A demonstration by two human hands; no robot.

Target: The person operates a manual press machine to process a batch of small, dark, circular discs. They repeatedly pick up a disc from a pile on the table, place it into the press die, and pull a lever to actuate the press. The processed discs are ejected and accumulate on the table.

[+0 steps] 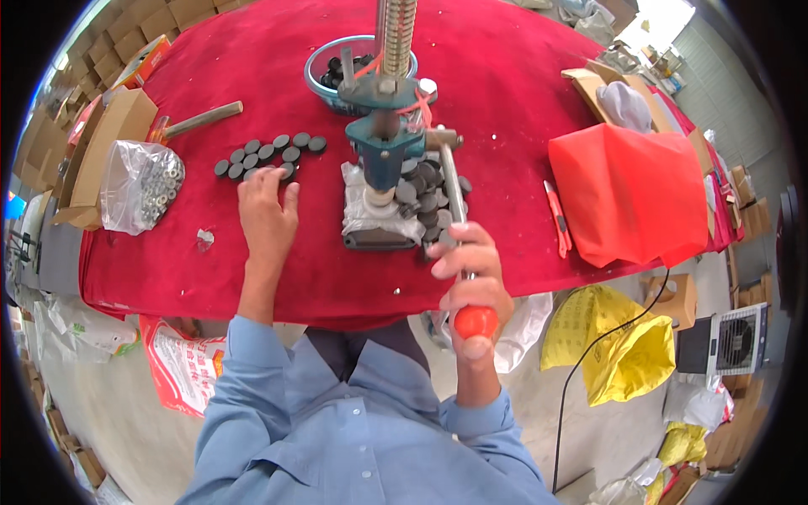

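Observation:
A hand-lever press (pixel 385 151) with a blue-green head stands on the red-covered table, its ram lowered over a base wrapped in whitish plastic. Around the press's metal lever (pixel 455 189) my right hand (pixel 480 282) is closed, just above the lever's red ball knob (pixel 475 321). My left hand (pixel 268 210) reaches to a group of black round discs (pixel 266 152), thumb apart from the fingers; its fingertips are at the nearest discs and partly hide them. More dark discs (pixel 427 198) lie in a pile beside the press, partly behind the lever.
Behind the press sits a blue-rimmed basin (pixel 320 88) with black pieces. At left are a bag of metal washers or nuts (pixel 147 189), a cardboard box (pixel 114 143) and a hammer (pixel 202 119). To the right lie a red utility knife (pixel 557 220) and a red fabric bag (pixel 627 194).

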